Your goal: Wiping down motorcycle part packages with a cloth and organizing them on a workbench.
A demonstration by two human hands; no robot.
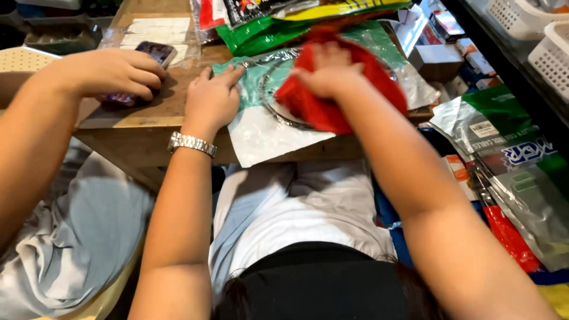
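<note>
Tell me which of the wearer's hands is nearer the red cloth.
Right. The right hand presses flat on the red cloth; the left hand rests apart from it, on the clear plastic packet.

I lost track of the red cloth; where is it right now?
In the head view, the red cloth lies right of centre on the clear plastic packet on the wooden table, under the right hand.
</note>
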